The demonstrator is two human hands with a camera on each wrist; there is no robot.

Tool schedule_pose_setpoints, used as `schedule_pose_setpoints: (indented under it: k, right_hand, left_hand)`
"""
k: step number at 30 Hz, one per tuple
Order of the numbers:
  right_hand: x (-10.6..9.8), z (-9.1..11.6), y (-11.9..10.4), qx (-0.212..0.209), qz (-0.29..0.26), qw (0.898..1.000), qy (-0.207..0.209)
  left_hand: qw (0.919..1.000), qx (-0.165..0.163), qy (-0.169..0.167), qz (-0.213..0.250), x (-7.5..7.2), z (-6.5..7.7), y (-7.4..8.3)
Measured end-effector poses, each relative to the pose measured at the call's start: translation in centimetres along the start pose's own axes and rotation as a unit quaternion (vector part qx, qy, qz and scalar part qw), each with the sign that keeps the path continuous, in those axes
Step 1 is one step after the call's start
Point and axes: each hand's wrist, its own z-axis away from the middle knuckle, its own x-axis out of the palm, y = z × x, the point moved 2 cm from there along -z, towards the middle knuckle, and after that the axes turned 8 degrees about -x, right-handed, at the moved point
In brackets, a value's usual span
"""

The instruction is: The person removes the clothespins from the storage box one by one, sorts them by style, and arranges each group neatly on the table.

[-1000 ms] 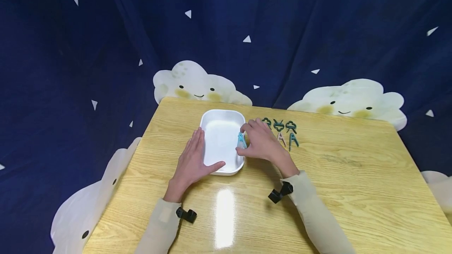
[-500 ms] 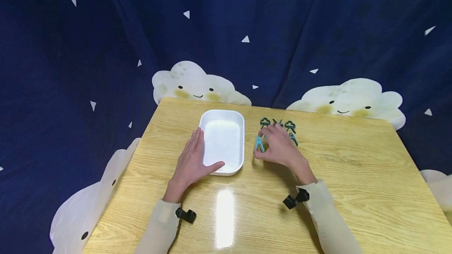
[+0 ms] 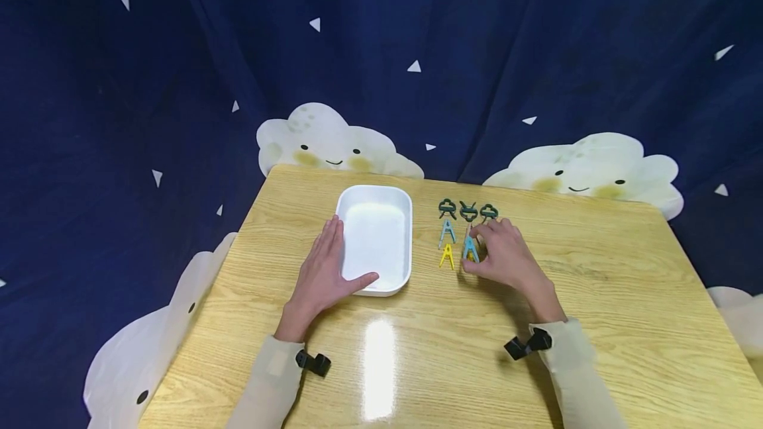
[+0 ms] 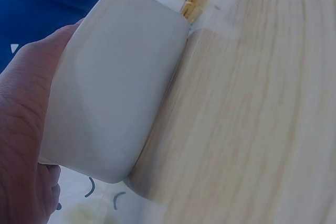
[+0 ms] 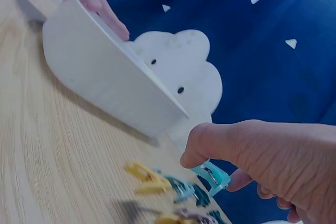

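My left hand [image 3: 324,263] rests against the left side of a white plastic tub [image 3: 377,243], fingers straight along its rim and thumb stretched over the near edge. The tub shows a bare floor. To its right, my right hand [image 3: 507,257] pinches a light blue clothespin [image 3: 471,249] between thumb and fingers. In the right wrist view that clothespin [image 5: 212,177] hangs above other clips. Below it a second yellow clip [image 3: 473,257] is mostly hidden. Left of the hand lie another blue clothespin [image 3: 448,232] and a yellow clothespin [image 3: 448,255].
Dark green clips [image 3: 447,208] form a row behind the clothespins. A pink clip [image 3: 468,230] is partly covered by the right hand. The wooden table [image 3: 596,283] extends to the right, and a dark blue curtain [image 3: 381,51] with clouds hangs behind.
My right hand has moved right, from over the tub's right rim to above the clips, with the blue clothespin pinched throughout. My left hand and the tub have stayed put.
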Motion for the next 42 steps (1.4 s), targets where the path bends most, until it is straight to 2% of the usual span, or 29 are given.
schedule_pose_setpoints:
  k: [10,17,28,31,36,42]
  right_hand:
    - [-0.2,2.7,3.1,0.031,0.009,0.999,-0.002]
    - [0.6,4.0,4.5,0.044,0.006,0.999,-0.004]
    - [1.4,4.9,5.0,0.066,-0.016,0.998,-0.014]
    - [1.2,5.3,4.6,0.074,-0.033,0.997,0.001]
    - [0.8,6.2,3.9,0.079,-0.047,0.994,0.055]
    - [1.0,7.6,3.3,0.065,-0.048,0.985,0.152]
  left_hand:
    - [0.9999,-0.007,-0.007,0.004,-0.1,0.0,0.0]
    - [0.9999,-0.007,-0.01,0.003,-0.1,0.0,-0.1]
    - [1.0,0.005,-0.005,0.006,0.1,-0.1,-0.1]
    - [0.9999,0.005,-0.01,0.009,0.1,-0.1,-0.1]
    - [0.9999,0.01,-0.01,0.01,0.3,-0.2,-0.3]
    - [0.9997,0.018,-0.01,0.01,0.6,-0.4,-0.6]
